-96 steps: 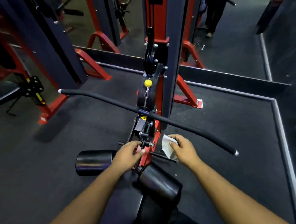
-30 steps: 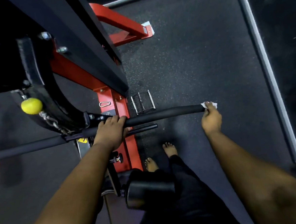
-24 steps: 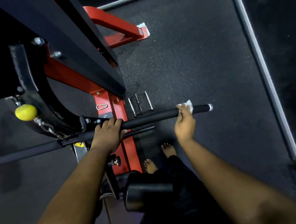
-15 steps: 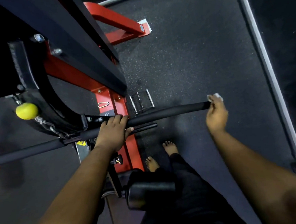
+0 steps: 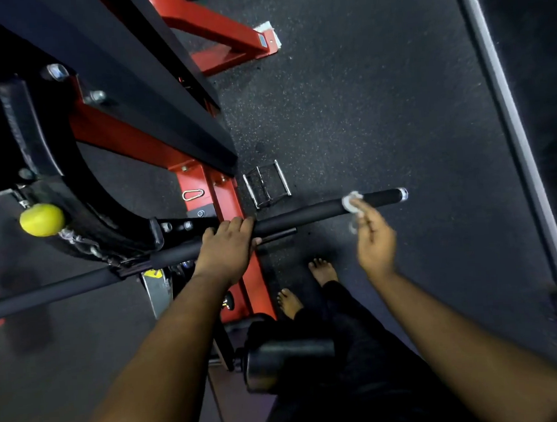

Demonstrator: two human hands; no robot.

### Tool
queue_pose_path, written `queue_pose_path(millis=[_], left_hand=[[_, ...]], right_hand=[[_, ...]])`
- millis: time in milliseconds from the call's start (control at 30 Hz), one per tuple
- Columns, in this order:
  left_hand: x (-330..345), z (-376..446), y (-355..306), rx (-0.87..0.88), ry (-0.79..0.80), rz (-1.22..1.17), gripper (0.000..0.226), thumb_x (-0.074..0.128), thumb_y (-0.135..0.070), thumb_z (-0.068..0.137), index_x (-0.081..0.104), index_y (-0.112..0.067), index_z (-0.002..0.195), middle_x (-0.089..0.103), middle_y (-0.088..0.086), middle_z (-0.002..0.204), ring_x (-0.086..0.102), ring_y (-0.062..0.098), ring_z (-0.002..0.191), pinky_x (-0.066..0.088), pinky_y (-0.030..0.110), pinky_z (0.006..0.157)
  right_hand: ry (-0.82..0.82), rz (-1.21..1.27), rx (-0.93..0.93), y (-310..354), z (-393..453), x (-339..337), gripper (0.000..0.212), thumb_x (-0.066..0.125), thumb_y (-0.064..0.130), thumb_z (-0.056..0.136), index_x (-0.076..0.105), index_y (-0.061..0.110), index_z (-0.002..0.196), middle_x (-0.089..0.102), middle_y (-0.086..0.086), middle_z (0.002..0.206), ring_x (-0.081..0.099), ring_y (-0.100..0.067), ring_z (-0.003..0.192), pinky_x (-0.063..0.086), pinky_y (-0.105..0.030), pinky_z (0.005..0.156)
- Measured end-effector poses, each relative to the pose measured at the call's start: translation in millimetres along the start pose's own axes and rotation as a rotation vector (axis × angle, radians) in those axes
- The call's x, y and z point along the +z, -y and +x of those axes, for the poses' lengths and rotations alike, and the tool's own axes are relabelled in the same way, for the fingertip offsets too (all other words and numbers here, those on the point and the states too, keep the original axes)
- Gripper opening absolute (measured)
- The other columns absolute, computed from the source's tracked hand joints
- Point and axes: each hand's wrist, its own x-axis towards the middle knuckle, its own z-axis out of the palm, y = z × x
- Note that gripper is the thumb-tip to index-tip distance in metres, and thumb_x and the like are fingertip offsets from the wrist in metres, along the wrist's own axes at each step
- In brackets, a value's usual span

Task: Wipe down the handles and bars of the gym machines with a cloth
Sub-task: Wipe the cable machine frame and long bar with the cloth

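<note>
Sliding back inward from the bar's tip, the right hand [image 5: 374, 237] now pinches the white cloth [image 5: 351, 203] against the black bar [image 5: 297, 215] right of frame centre, short of its chrome end, while the left hand [image 5: 225, 249] stays clenched around the bar's middle.

You have one view only, from the camera on your head, wide-angled and tipped steeply down. It looks past both forearms to the bar [image 5: 297, 214] close below, with your left hand [image 5: 225, 247] near the middle of the picture and your right hand [image 5: 373, 237] just right of it. Farther down lie the floor [image 5: 378, 105] and your bare feet [image 5: 322, 270]. The red machine frame [image 5: 225, 221] fills the upper left, very near the lens. Straight edges bow toward the borders.
</note>
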Motion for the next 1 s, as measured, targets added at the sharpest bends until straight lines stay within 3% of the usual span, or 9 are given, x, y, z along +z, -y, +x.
queue_pose_path(millis=[100,167,200,267,333,400,533,700,1000], left_hand=[[0,1,0,-0.016,-0.013,-0.023,0.05,0.033,-0.049,0.107,0.039,-0.021,0.148,0.054,0.003,0.136,0.052,0.026,0.123,0.04,0.046,0.096],[1,2,0,-0.019,-0.03,-0.034,0.049,0.035,-0.049,0.106,0.042,-0.021,0.146,0.056,0.003,0.134,0.053,0.027,0.121,0.04,0.047,0.095],[2,2,0,-0.02,-0.041,-0.045,0.048,0.037,-0.048,0.106,0.044,-0.02,0.145,0.057,0.004,0.132,0.054,0.027,0.119,0.041,0.047,0.094],[3,1,-2,-0.024,-0.065,-0.052,0.047,0.041,-0.048,0.105,0.048,-0.02,0.141,0.06,0.004,0.127,0.057,0.029,0.115,0.042,0.047,0.091],[5,0,-4,-0.042,-0.074,-0.051,0.047,0.043,-0.048,0.104,0.049,-0.02,0.141,0.06,0.005,0.125,0.057,0.03,0.114,0.042,0.047,0.092],[3,1,-5,-0.068,-0.072,-0.05,0.048,0.042,-0.048,0.104,0.048,-0.02,0.143,0.06,0.004,0.127,0.056,0.029,0.114,0.041,0.047,0.094],[-2,3,-5,-0.085,-0.104,-0.067,0.048,0.041,-0.047,0.104,0.047,-0.018,0.141,0.059,0.005,0.127,0.055,0.03,0.115,0.041,0.048,0.093],[-8,5,-3,-0.085,-0.13,-0.095,0.048,0.039,-0.047,0.104,0.047,-0.017,0.142,0.058,0.005,0.129,0.054,0.031,0.116,0.041,0.05,0.093],[-5,3,-4,-0.076,-0.114,-0.08,0.049,0.04,-0.047,0.103,0.048,-0.017,0.141,0.059,0.005,0.127,0.054,0.03,0.114,0.042,0.049,0.091]], right_hand=[[-0.381,0.269,0.415,-42,19,-35,0.025,0.043,0.002,0.108,0.066,0.001,0.117,0.07,-0.012,0.101,0.06,-0.001,0.068,0.051,-0.02,0.06],[-0.43,0.391,0.751,-72,44,-50,0.028,0.042,-0.004,0.103,0.067,0.008,0.101,0.061,-0.001,0.071,0.053,-0.003,0.05,0.044,-0.019,0.048],[-0.41,0.433,0.871,-74,55,-49,0.027,0.041,-0.002,0.103,0.067,0.008,0.104,0.061,0.001,0.066,0.056,-0.005,0.049,0.046,-0.02,0.048],[-0.401,0.615,0.963,-54,75,-32,0.024,0.038,0.01,0.11,0.057,0.011,0.124,0.067,-0.001,0.09,0.062,-0.007,0.064,0.055,-0.024,0.064],[-0.544,0.726,0.925,-20,97,-8,0.023,0.047,0.026,0.11,0.054,0.013,0.128,0.062,-0.003,0.111,0.061,-0.01,0.08,0.054,-0.026,0.075],[-0.602,0.837,0.904,2,115,10,0.03,0.047,0.035,0.11,0.053,0.013,0.129,0.058,-0.003,0.107,0.061,-0.015,0.089,0.052,-0.027,0.075],[-0.538,0.921,0.942,4,128,19,0.042,0.051,0.048,0.106,0.062,0.01,0.093,0.063,-0.005,0.082,0.059,-0.017,0.068,0.058,-0.029,0.062],[-0.41,0.975,0.929,31,120,40,0.052,0.051,0.062,0.1,0.057,0.016,0.076,0.06,0.001,0.062,0.063,-0.017,0.062,0.058,-0.033,0.079],[-0.318,1.054,1.038,55,51,104,0.065,0.041,0.07,0.098,0.067,0.016,0.123,0.074,-0.001,0.089,0.07,-0.019,0.081,0.06,-0.036,0.086]])
